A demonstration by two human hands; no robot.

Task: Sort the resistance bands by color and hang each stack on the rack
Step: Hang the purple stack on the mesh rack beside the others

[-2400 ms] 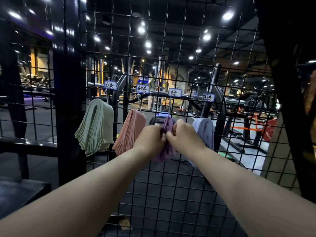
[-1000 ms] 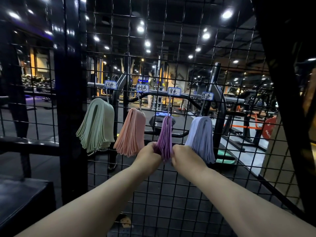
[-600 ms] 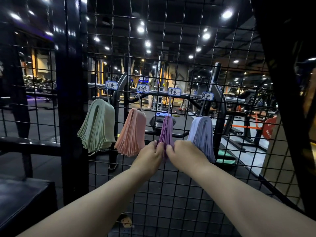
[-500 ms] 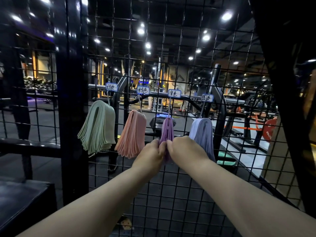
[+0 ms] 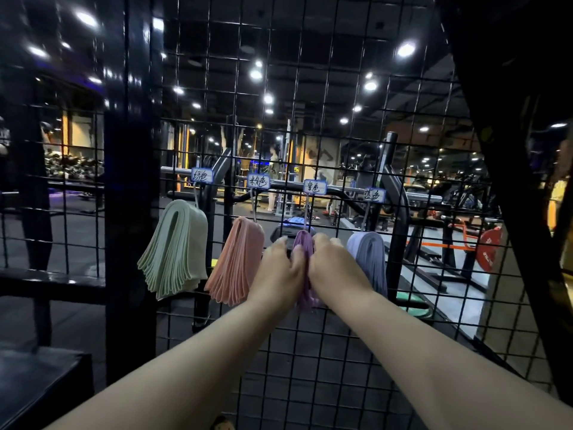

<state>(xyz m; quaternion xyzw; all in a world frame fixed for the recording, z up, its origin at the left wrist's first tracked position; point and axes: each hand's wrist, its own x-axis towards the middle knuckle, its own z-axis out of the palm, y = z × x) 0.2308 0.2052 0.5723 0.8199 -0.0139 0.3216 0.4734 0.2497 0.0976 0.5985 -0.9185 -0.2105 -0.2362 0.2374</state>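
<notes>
**Hands have slid up the hung purple bands**

The purple stack of thin flat rubber resistance bands (image 5: 303, 243) hangs at centre frame from a thin wire hook on the black wire-grid rack (image 5: 322, 361), under its white handwritten tag (image 5: 314, 187); the top fold shows above the hands and the loose ends show below them.

Change: a second ago both hands were down at the stack's bottom ends; half a second ago they were partway up; now they sit near the fold, just under the hook. My read: the stack is already hung and this is squaring or seating it, not loading it; purple looks close to done.

Grip: the left hand (image 5: 279, 274) pinches the purple stack from frame-left, thumb and fingers curled onto it; the right hand (image 5: 336, 268) is curled onto it from frame-right; the hands nearly meet with the bands between them; how many bands each holds I cannot tell.

Hooks across mid-frame, left to right:
- green stack of flat bands (image 5: 175, 246), the fattest
- pink stack (image 5: 240, 262), just left of the left hand
- purple stack, the thinnest
- blue-lilac stack (image 5: 370, 256), just right of the right hand and partly behind it

Each hook has its own tag and one colour; no mixing visible; no loose bands in view, so the task is probably near its end.

Gym machines show through the grid at right of frame.
</notes>
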